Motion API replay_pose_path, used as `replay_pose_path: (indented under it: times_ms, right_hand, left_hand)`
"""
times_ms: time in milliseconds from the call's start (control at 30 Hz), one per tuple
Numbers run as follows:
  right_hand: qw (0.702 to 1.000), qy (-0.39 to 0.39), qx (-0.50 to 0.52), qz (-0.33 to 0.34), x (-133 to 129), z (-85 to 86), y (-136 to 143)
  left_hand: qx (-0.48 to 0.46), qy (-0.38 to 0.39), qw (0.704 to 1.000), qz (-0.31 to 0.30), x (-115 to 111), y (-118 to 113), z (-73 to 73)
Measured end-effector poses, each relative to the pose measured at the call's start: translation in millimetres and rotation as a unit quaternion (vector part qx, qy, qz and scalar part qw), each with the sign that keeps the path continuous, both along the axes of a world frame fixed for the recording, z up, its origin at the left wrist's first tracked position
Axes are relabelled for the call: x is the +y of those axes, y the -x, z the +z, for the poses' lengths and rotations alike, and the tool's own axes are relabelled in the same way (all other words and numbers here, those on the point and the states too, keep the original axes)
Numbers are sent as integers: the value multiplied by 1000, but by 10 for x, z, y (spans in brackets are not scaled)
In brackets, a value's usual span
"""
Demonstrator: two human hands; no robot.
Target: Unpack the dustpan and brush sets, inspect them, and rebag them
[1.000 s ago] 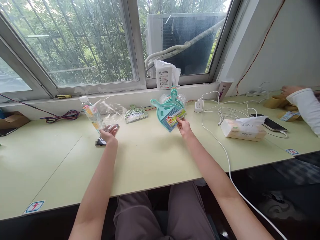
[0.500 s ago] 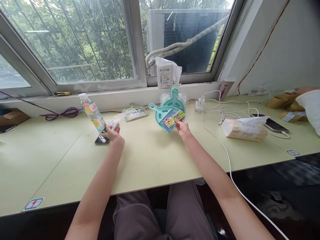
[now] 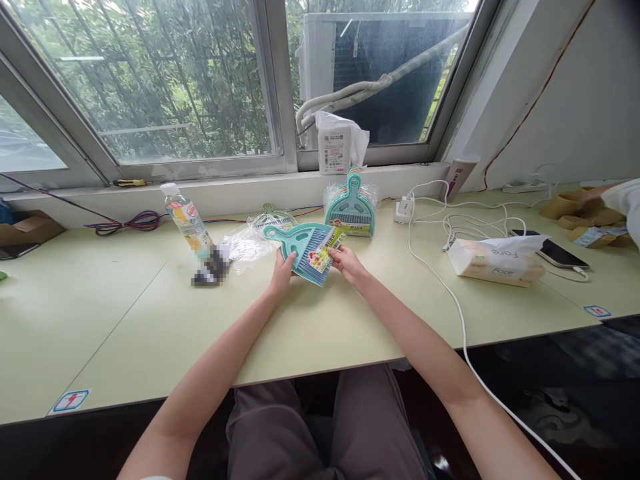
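A teal mini dustpan (image 3: 301, 238) with a small brush in it and a printed label (image 3: 323, 250) is held just above the table, its handle pointing left. My left hand (image 3: 283, 272) is closed on its lower left edge, thumb on top. With its fingers pinched at the label side, my right hand (image 3: 347, 263) grips the dustpan too. Behind it stands a stack of similar dustpans (image 3: 353, 207) against the wall. Crumpled clear plastic wrapping (image 3: 245, 250) lies left of the held dustpan, with another packaged set (image 3: 274, 219), greenish, behind it.
A drink bottle (image 3: 186, 217) stands on the left beside a pixelated patch. On the right are a tissue pack (image 3: 495, 261), a phone (image 3: 557, 252), a charger (image 3: 403, 209) and a white cable (image 3: 440, 283). Another person's sleeve (image 3: 623, 200) reaches in near brown rolls (image 3: 575, 207).
My left hand has let go of the plastic wrapping near the bottle and moved right onto the dustpan. The right hand has brought the dustpan left and nearer, away from the stack.
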State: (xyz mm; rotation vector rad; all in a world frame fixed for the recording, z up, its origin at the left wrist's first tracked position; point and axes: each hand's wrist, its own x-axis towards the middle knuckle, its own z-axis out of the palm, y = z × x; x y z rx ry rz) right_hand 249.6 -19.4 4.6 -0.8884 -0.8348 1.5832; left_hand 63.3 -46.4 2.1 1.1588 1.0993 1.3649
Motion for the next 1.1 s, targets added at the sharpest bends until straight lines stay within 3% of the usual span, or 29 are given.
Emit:
replay_pose_path:
  times_ms: [67, 133, 200, 267, 333, 400, 500, 567, 633, 700, 767, 800, 867, 1100]
  right_hand:
    - [998, 33, -34, 46, 19, 20, -49]
    - [996, 63, -62, 30, 73, 54, -206]
    - [990, 73, -40, -115, 146, 93, -451]
    - [960, 75, 12, -270, 213, 127, -715]
    - [935, 54, 17, -349, 253, 149, -900]
    - [945, 53, -8, -323, 252, 161, -924]
    - [971, 47, -120, -200, 154, 166, -655]
    - [954, -28, -256, -153, 27, 165, -378]
    - [876, -172, -428, -142, -122, 160, -130]
    - [749, -302, -577, -119, -254, 146, 41]
    - [655, -355, -658, -108, -335, 120, 134]
    - [632, -359, -679, -106, -352, 103, 160]
    - [624, -342, -695, -104, -345, 65, 190]
    - [672, -267, -669, -173, -242, 39, 169]
  left_hand:
    - [-7, -20, 999, 49, 6, 17, -15]
    - [-22, -42, 996, 76, 26, 43, -17]
    - [-33, -56, 994, 84, 53, 63, -20]
    - [-29, -60, 994, 85, 73, 68, -28]
    - [-11, -63, 994, 86, 79, 59, -38]
    - [19, -74, 994, 73, 73, 44, -49]
    - [72, -82, 994, 20, 54, 20, -61]
    - [95, -74, 993, -17, 42, 2, -63]
    - [102, -71, 992, -39, 33, -21, -64]
    - [101, -79, 991, -47, 29, -48, -68]
    - [101, -83, 990, -49, 28, -75, -81]
    - [102, -83, 990, -49, 29, -86, -91]
    - [110, -83, 989, -52, 35, -100, -116]
    - [139, -98, 979, -113, 54, -87, -103]
